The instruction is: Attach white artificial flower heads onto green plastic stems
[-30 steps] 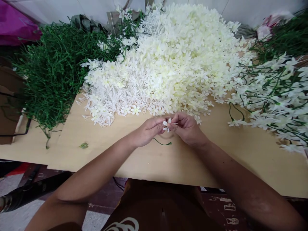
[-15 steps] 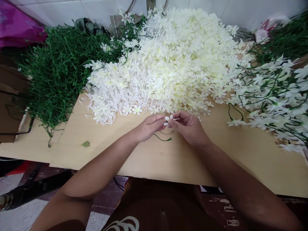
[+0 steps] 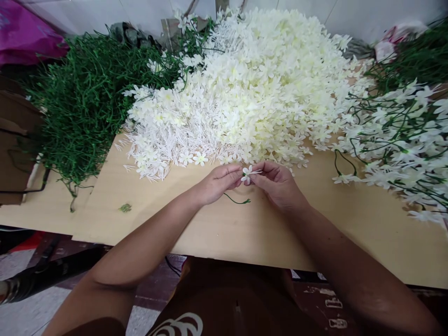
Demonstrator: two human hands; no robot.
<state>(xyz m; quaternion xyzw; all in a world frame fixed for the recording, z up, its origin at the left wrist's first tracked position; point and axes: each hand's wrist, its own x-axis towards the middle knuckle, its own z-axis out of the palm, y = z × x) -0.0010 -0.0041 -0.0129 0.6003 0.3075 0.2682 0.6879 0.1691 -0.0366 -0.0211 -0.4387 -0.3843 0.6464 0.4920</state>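
Observation:
Over the front of the board, my hands meet with their fingertips close together. My left hand (image 3: 224, 183) is closed on a thin green artificial stem (image 3: 236, 200), whose free end hangs out below the fingers. In the pinched fingers of my right hand (image 3: 276, 183) is a small white artificial flower (image 3: 247, 173) with thin white strands pointing right. A bit of green shows at the flower's left side, by my left fingertips. Just behind the hands lies a large heap of white and pale yellow flowers (image 3: 266, 88).
Green stems (image 3: 87, 93) are piled at the left, beside a cardboard box (image 3: 17, 154). At the right, white flowers on green stems (image 3: 399, 144) form another pile. A small greenish scrap (image 3: 125, 207) lies on the tan board (image 3: 224, 233). Behind stands a tiled wall (image 3: 301, 9).
The white flower has turned a little between my fingers, and green now shows at its left side. Both hands stay in almost the same place.

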